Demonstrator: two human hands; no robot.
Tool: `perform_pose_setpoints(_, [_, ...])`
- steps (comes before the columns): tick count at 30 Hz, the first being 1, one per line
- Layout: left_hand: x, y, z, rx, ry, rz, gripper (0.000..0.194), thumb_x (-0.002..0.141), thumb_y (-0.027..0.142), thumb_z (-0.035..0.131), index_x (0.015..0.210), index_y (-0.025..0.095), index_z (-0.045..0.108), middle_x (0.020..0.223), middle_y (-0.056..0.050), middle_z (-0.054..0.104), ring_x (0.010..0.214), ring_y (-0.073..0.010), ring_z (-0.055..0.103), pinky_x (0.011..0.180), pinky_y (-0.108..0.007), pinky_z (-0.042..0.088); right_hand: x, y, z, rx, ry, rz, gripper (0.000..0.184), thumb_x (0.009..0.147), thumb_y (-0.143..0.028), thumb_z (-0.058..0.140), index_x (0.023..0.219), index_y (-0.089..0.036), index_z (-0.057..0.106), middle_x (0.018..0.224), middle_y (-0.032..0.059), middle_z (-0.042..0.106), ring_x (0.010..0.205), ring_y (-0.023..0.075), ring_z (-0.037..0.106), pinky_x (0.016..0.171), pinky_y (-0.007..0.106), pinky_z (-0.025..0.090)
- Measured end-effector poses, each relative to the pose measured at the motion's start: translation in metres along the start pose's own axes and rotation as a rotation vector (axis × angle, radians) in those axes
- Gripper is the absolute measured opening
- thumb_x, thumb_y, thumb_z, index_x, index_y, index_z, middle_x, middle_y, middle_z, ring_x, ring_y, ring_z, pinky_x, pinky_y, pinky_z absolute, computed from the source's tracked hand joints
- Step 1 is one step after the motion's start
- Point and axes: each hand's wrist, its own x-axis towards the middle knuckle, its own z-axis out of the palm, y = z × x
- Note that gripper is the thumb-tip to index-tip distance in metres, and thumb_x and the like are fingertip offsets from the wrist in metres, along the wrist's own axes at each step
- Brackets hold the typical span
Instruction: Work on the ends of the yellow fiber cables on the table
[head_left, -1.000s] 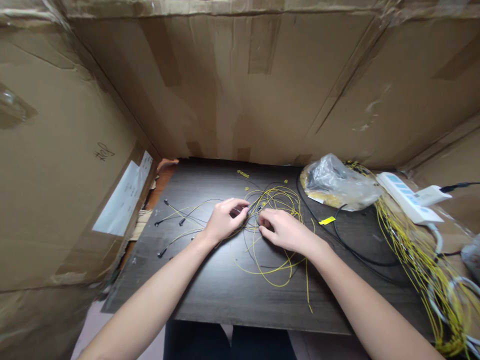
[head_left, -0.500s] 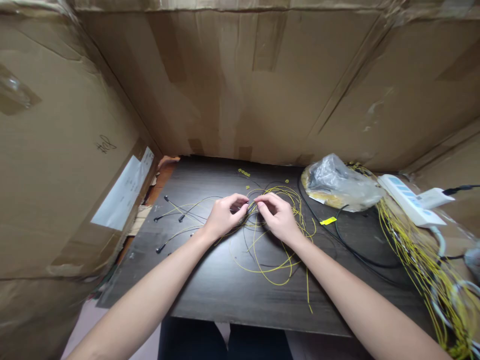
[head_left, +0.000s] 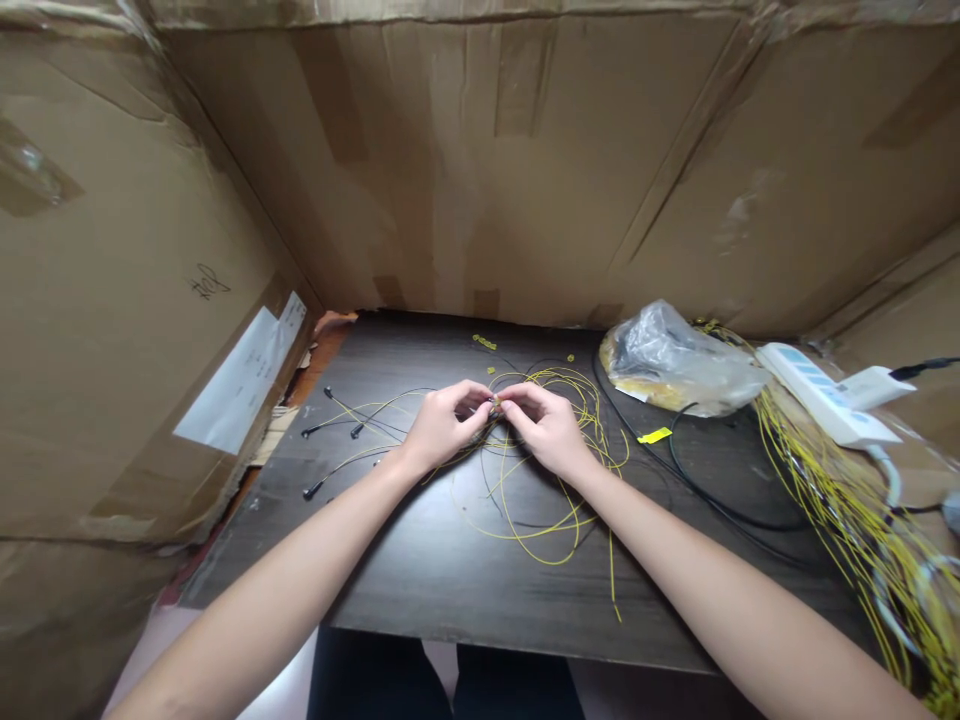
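My left hand (head_left: 450,422) and my right hand (head_left: 546,424) meet fingertip to fingertip over the middle of the dark table (head_left: 420,590). Each pinches at a small spot among thin wires; the left seems to hold a dark wire end, and a yellowish bit shows at the right fingertips. Fingers cover most of it. Loose yellow wires (head_left: 551,562) loop around and under my right hand. To the left of my left hand lie several thin black cables ending in black plugs (head_left: 311,492).
Small yellow pieces (head_left: 485,342) lie behind my hands. A clear plastic bag (head_left: 675,360), a yellow tag (head_left: 655,435), a white power strip (head_left: 825,393) and a thick yellow wire bundle (head_left: 832,520) are on the right. Cardboard walls (head_left: 450,200) enclose the table's back and sides.
My right hand has moved slightly left, and its fingertips now meet those of my left hand. The gap between them has closed. The whole view has shifted a little.
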Motion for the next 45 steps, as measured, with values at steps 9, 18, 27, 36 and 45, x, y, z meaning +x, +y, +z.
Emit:
perform_pose_setpoints(9, [0.0003,-0.0010,0.0012,-0.006,-0.020,0.017,0.012,0.091,0.021,0.064,0.099,0.017,0.072,0.089,-0.004,0.079,0.077,-0.0158,0.075,0.073,-0.026,0.063,-0.0022,-0.0025,0.0009,-0.079,0.018,-0.040,0.017,0.091,-0.031,0.060,0.095,-0.020,0.073,0.093,0.0059,0.078,0.082,0.0207,0.075,0.080,0.034,0.060])
perform_pose_setpoints(18, [0.0011,-0.0008,0.0010,0.002,-0.027,0.026,0.009,0.087,0.020,0.069,0.094,0.017,0.074,0.085,-0.003,0.078,0.073,-0.0155,0.075,0.070,-0.024,0.063,-0.0039,-0.0042,0.0003,-0.143,0.015,-0.065,0.017,0.090,-0.029,0.061,0.094,-0.021,0.074,0.091,0.0052,0.078,0.080,0.0210,0.075,0.079,0.034,0.060])
perform_pose_setpoints(27, [0.0006,-0.0013,0.0028,0.049,0.015,0.058,0.012,0.088,0.020,0.070,0.095,0.019,0.079,0.087,-0.002,0.080,0.072,-0.0155,0.075,0.070,-0.024,0.062,-0.0035,-0.0057,0.0010,-0.152,0.036,-0.069,0.017,0.092,-0.028,0.059,0.095,-0.021,0.074,0.091,0.0044,0.078,0.080,0.0197,0.075,0.077,0.033,0.061])
perform_pose_setpoints(36, [0.0026,-0.0048,-0.0003,0.233,0.013,0.192,0.012,0.090,0.022,0.070,0.096,0.018,0.079,0.088,-0.006,0.080,0.074,-0.0174,0.075,0.069,-0.026,0.059,-0.0039,-0.0033,0.0023,-0.115,0.048,-0.052,0.016,0.091,-0.028,0.061,0.097,-0.020,0.074,0.090,0.0045,0.078,0.079,0.0195,0.076,0.078,0.033,0.062])
perform_pose_setpoints(45, [0.0017,-0.0035,-0.0013,0.173,0.016,0.181,0.010,0.087,0.017,0.070,0.094,0.016,0.078,0.083,-0.003,0.078,0.069,-0.0145,0.073,0.066,-0.022,0.059,-0.0042,-0.0039,0.0019,-0.076,0.013,-0.058,0.017,0.087,-0.025,0.066,0.098,-0.019,0.077,0.093,0.0051,0.079,0.081,0.0202,0.077,0.078,0.033,0.063])
